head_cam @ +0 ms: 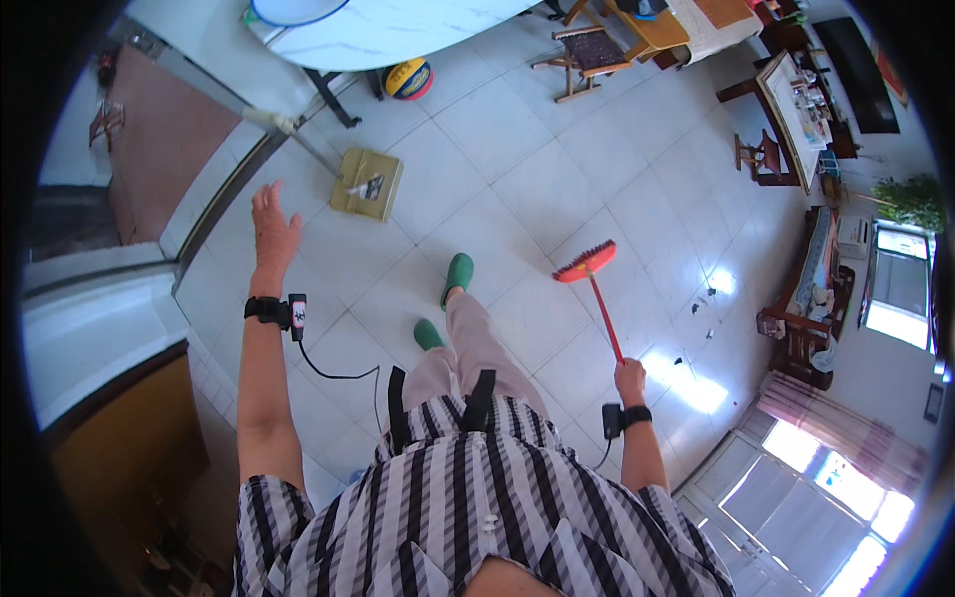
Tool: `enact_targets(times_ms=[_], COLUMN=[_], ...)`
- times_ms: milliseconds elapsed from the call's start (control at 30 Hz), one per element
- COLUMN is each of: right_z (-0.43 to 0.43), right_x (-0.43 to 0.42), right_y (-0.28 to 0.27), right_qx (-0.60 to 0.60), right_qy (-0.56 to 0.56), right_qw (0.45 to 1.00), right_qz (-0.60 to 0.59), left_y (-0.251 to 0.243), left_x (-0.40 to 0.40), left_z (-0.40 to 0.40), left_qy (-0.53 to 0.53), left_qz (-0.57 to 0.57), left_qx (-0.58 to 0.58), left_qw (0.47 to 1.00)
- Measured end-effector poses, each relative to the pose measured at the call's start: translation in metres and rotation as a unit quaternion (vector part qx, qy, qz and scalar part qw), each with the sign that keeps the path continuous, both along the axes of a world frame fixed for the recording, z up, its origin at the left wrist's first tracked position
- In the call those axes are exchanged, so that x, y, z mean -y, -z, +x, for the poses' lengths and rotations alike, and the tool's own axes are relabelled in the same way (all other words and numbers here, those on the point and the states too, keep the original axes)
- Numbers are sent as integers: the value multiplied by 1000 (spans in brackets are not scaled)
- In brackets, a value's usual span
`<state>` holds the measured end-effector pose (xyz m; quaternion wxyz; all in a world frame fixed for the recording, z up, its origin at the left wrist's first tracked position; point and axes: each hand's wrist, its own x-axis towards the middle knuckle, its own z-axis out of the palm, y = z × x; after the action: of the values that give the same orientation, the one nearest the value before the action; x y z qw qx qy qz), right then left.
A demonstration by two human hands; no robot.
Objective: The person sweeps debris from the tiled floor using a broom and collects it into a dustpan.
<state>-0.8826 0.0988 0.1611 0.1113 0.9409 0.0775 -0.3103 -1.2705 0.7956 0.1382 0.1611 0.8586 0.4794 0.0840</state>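
My right hand (631, 379) is closed around the red handle of a broom (587, 263), whose red head with dark bristles is over the tiled floor to the right of my feet. My left hand (274, 227) is stretched forward on the left, fingers apart, with nothing in it. Beyond it stands a long-handled yellowish dustpan (384, 166) with some litter inside; its handle leans toward the door frame and does not touch my hand. Several small dark scraps (694, 307) lie on the floor at the right.
A marble-patterned table (388, 37) stands ahead, a basketball (408, 79) beneath it. Folding stools (593, 56) and a low table (791, 123) are farther off. A wooden sofa (809, 298) is at the right. A doorway with a raised sill (216, 198) lies at the left.
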Motion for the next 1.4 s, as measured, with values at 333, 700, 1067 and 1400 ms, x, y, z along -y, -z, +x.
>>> enact_targets(times_ms=[333, 700, 1067, 1400], right_z=[-14, 100, 93, -39], right_x=[-183, -352, 53, -38], right_y=[25, 121, 50, -15], right_qx=[-59, -75, -59, 50], right_qy=[-44, -52, -145, 119], right_qw=[980, 990, 987, 992], right_qz=[185, 105, -40, 5], left_y=[7, -16, 17, 15], left_x=[-60, -59, -31, -73], left_z=[-62, -103, -76, 33], left_qy=[43, 97, 227, 280], left_qz=[59, 6, -63, -260], left_qx=[-180, -261, -298, -295], left_qw=[981, 961, 925, 876])
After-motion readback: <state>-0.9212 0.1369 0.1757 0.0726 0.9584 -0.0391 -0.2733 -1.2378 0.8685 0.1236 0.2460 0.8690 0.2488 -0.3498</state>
